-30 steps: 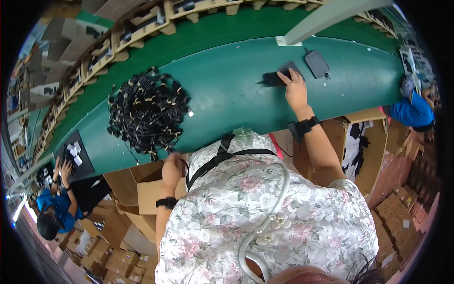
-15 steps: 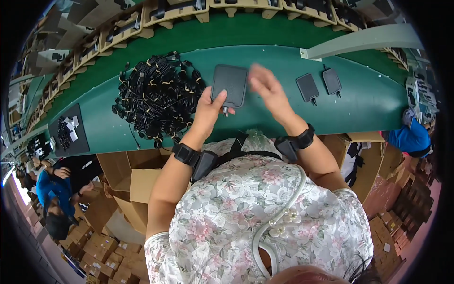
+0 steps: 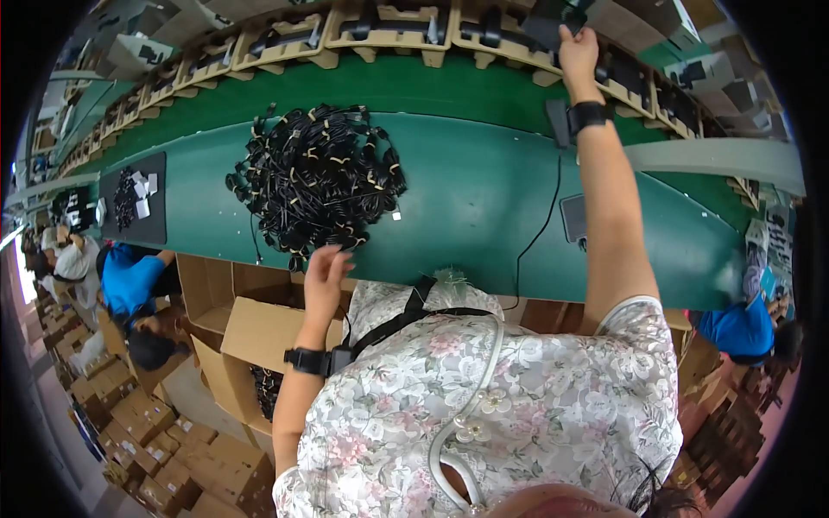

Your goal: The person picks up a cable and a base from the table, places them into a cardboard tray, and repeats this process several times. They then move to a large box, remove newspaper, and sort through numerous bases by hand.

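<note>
My right hand (image 3: 579, 62) reaches out far over the tray row. It grips a flat black rectangular device (image 3: 546, 31) by its near edge. My left hand (image 3: 326, 274) holds nothing, its fingers loosely bent and apart, at the table's front edge just below a big heap of black cables (image 3: 315, 177) bundled with yellowish ties. Partly behind my right forearm, a second flat black device (image 3: 572, 217) lies on the green table (image 3: 466, 194); the rest of it is hidden.
Beige trays (image 3: 389, 33) with black parts line the far side. A grey metal arm (image 3: 717, 164) crosses at right. Open cardboard boxes (image 3: 268, 332) stand below the front edge. A dark mat (image 3: 155, 194) with small parts lies left. People in blue work at both sides.
My left hand has let go of the flat black device and moved left and nearer. My right hand has swung far out to the trays and now holds a flat black device.
</note>
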`<state>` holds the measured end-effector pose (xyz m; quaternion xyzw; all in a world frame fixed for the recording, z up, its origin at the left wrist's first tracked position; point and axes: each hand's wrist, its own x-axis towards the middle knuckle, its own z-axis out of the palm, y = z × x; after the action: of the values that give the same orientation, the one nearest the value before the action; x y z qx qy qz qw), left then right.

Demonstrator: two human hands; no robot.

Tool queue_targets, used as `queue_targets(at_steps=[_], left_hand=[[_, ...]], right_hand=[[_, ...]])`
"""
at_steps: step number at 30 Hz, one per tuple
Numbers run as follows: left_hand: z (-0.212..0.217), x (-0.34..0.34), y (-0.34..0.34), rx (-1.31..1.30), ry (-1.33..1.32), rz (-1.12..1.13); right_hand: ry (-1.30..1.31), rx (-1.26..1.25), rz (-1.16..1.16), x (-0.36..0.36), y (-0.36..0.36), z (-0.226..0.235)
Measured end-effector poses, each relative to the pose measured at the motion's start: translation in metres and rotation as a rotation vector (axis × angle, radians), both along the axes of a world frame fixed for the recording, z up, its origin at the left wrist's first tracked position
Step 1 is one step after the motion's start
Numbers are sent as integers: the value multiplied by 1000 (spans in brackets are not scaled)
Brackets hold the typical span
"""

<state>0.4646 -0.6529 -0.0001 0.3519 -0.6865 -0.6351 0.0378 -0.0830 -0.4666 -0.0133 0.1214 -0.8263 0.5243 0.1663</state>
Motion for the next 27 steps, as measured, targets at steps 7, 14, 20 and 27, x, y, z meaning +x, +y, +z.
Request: queue_targets(at_steps=[7,14,20,27], left_hand=[[-1,88,4,62,-180,415],[5,21,-23,-460,-52,251],[21,-70,-23,-807,41,54],[10,-70,12,28,93,-235]], right_hand=[[-25,786,22,-36,-27,-5],[500,806,-35,75,-58,5],[-388,520,569,251,-131,-19],[-475,761,519,288,-170,-46]])
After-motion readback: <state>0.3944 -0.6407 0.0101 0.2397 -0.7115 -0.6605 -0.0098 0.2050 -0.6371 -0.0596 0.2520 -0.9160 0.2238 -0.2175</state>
